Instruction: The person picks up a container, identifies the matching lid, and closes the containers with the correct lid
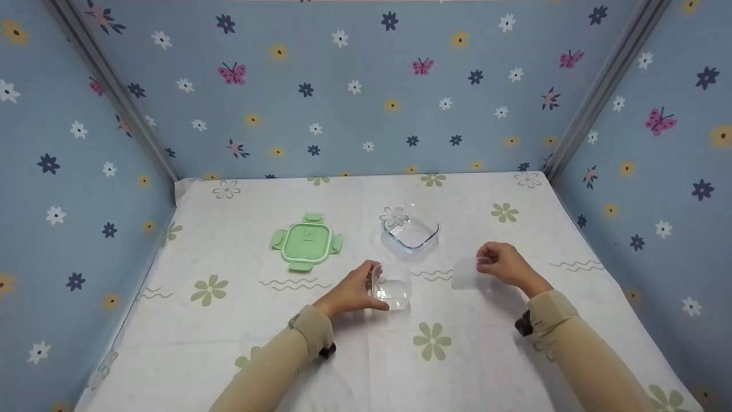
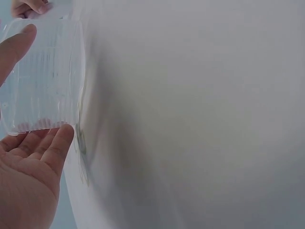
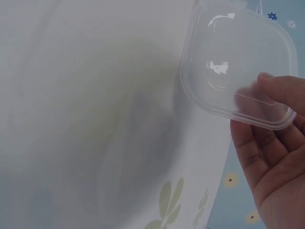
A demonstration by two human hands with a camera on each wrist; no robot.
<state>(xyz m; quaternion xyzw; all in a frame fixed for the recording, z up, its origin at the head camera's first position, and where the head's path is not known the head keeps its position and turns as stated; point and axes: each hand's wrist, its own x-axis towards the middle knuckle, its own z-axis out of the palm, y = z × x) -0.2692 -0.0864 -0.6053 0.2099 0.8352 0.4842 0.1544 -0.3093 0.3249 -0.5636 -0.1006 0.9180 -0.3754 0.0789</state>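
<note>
In the head view my left hand (image 1: 357,290) grips a small clear plastic container (image 1: 393,292) just above the table's middle. The left wrist view shows the thumb on one side of this ribbed, see-through box (image 2: 47,76) and the fingers on the opposite side. My right hand (image 1: 506,265) pinches a translucent, rounded-square plastic lid (image 1: 466,273) by its edge, off to the right. Seen from the right wrist, the thumb lies on the face of the lid (image 3: 238,62) with the fingers behind it. The two plastic pieces are apart.
Behind the hands stands a square glass container (image 1: 410,243) without a cover on it. A green lid with clip flaps (image 1: 307,243) lies to its left. A patterned white cloth (image 1: 229,332) covers the table, and blue flowered panels (image 1: 354,103) enclose the back and sides.
</note>
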